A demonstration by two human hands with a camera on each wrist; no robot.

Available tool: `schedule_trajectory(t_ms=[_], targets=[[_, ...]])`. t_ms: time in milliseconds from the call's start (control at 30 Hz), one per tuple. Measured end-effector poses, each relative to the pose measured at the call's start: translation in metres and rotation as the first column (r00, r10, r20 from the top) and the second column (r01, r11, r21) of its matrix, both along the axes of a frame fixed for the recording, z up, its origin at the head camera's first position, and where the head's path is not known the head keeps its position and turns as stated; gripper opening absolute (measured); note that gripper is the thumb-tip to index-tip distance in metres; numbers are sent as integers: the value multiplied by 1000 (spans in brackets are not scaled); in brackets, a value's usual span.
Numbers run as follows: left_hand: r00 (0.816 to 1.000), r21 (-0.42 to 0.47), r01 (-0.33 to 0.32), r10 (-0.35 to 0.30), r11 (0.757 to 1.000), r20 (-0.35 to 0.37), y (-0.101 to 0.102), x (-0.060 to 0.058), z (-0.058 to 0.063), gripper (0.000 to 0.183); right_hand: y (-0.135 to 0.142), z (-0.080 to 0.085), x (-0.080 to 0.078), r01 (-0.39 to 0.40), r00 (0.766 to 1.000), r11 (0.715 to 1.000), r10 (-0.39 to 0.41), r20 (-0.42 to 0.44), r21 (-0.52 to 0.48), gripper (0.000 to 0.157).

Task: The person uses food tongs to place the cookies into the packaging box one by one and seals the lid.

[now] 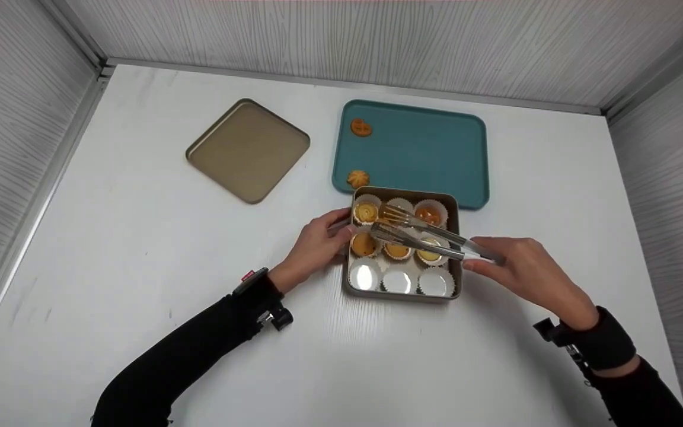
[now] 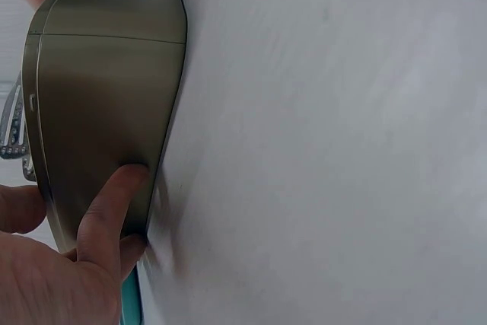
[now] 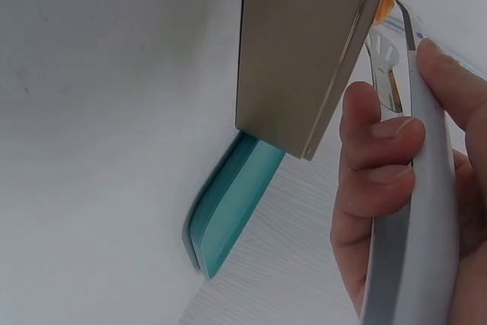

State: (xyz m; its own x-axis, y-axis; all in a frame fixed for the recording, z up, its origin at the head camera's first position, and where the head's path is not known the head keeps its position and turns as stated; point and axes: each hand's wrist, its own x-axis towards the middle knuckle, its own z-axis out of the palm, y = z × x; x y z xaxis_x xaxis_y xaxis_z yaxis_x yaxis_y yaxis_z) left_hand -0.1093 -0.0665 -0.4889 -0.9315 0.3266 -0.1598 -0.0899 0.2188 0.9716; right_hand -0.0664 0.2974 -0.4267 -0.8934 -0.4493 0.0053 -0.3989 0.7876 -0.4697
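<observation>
In the head view, a metal tin (image 1: 402, 296) holds rows of white paper cups. Cookies (image 1: 364, 244) fill several cups in the far and middle rows; the near-row cups (image 1: 399, 281) show only white inside. My left hand (image 1: 316, 244) holds the tin's left side, thumb at the rim, fingers against the outer wall (image 2: 106, 112). From the right, my right hand (image 1: 522, 270) grips metal tongs (image 1: 436, 234) with pale handles, their ends over the tin. Something orange-brown (image 3: 384, 7) shows by the tong ends; I cannot tell whether they pinch it.
Behind the tin, its near edge partly hidden, lies a teal tray (image 1: 418, 148) with a pretzel-shaped cookie (image 1: 361, 127) and a flower-shaped cookie (image 1: 358, 178). A bronze square tray (image 1: 248, 151) lies at the far left of the white table (image 1: 199, 249). Grey panels (image 1: 353, 41) border the table.
</observation>
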Motion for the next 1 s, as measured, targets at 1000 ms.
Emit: schedule_trajectory(t_ms=[1000], targets=[[1000, -19, 0, 0, 1000, 4, 0, 2, -2, 54, -14, -3, 14, -209, 957, 962, 239, -166, 178, 44]])
